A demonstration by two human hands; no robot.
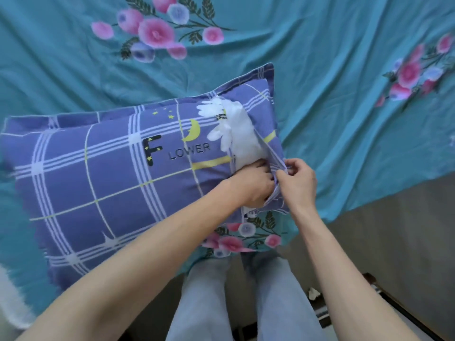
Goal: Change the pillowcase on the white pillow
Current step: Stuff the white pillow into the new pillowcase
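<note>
Pillow (242, 141) shows white through the slit at the near right end of the purple checked pillowcase (98, 173), its long axis running away to the left from both hands. Left hand (251, 185) reaches into the opening, fingers hidden, so whether it grips the filling I cannot tell. Right hand (296, 180), just beside it, pinches the flap edge. All lies on the teal flowered bed (320, 70).
</note>
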